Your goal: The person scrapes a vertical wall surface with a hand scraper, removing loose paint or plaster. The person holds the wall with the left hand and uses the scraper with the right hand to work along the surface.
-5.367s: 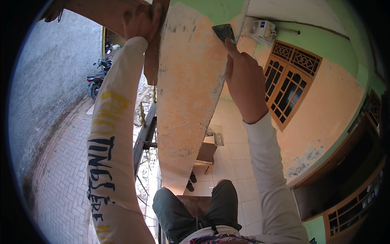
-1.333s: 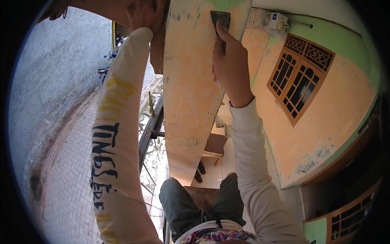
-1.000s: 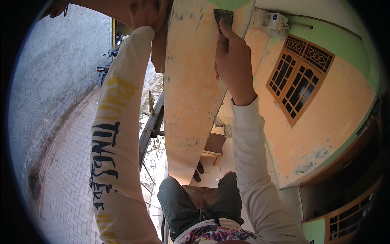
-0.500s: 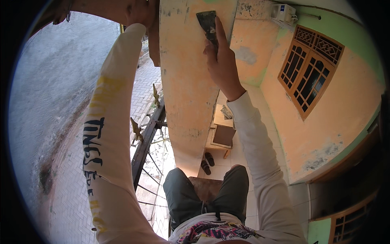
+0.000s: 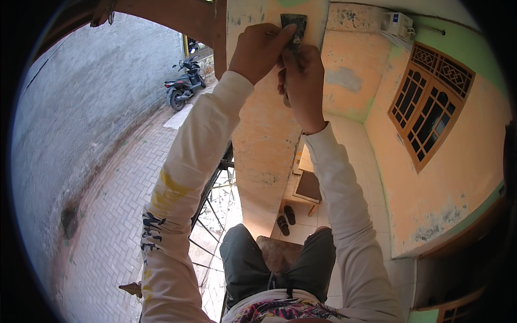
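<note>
Up at the top middle, a putty knife (image 5: pixel 295 22) with a dark, worn blade points upward in front of the orange-painted pillar (image 5: pixel 264 140). My right hand (image 5: pixel 307 86) is closed round its handle, which is mostly hidden by the fingers. From the left, my left hand (image 5: pixel 257 53) has come against the tool, its thumb lying at the base of the blade and its other fingers curled. Paint on the pillar is scuffed and stained in places. Whether the blade touches the pillar I cannot tell.
Beneath me is a brown seat or board (image 5: pixel 277 253). A black metal fence (image 5: pixel 210 196) with spikes runs at the left. Beyond it, a motor scooter (image 5: pixel 184 83) stands on a paved lane. A small wooden table (image 5: pixel 307 185) and sandals (image 5: pixel 284 225) are below right.
My left hand has left the brown beam at the upper left and moved right onto the putty knife. My right hand still holds the handle. The view has shifted slightly, revealing the scooter.
</note>
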`<action>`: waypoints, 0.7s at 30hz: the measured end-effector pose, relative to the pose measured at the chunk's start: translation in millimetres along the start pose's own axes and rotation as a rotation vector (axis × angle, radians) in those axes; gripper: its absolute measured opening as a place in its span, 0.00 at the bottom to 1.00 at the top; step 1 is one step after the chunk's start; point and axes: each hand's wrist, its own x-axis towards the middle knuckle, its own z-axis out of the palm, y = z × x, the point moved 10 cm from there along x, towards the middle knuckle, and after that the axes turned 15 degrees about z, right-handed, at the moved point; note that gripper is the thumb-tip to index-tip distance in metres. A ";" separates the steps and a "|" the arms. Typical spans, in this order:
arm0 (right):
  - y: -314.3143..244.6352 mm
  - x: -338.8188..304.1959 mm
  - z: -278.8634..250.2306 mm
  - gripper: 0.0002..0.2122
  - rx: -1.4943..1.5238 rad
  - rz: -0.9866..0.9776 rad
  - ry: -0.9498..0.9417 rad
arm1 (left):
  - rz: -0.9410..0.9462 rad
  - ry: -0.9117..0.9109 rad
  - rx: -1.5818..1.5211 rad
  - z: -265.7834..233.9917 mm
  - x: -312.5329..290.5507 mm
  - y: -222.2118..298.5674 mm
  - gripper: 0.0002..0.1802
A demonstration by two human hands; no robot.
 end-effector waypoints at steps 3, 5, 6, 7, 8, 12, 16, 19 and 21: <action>-5.1 2.1 5.9 0.07 0.087 0.125 -0.066 | 0.104 0.059 0.089 -4.7 14.0 -0.8 0.22; -5.3 2.0 16.6 0.09 0.181 0.247 -0.185 | -0.011 0.091 -0.127 -4.2 15.3 -11.2 0.22; -4.4 1.4 20.0 0.11 0.223 0.306 -0.240 | -0.066 0.107 -0.242 -1.3 15.8 -13.5 0.22; -3.9 3.4 18.7 0.13 0.246 0.317 -0.248 | -0.105 0.109 -0.348 2.5 15.1 -14.0 0.20; -1.7 6.8 17.4 0.14 0.269 0.328 -0.257 | -0.145 0.110 -0.453 6.2 13.2 -14.1 0.18; 1.8 2.3 22.9 0.15 0.272 0.444 -0.281 | -0.195 0.153 -0.658 11.9 13.0 -14.7 0.16; -1.2 1.0 24.7 0.16 0.201 0.449 -0.256 | -0.217 0.142 -0.531 11.2 12.6 -16.0 0.16; 5.2 3.1 19.1 0.16 0.171 0.449 -0.181 | -0.207 0.120 -0.524 14.3 10.9 -19.0 0.17; 5.3 1.9 18.8 0.15 0.168 0.450 -0.178 | -0.229 0.122 -0.495 15.1 6.5 -17.6 0.19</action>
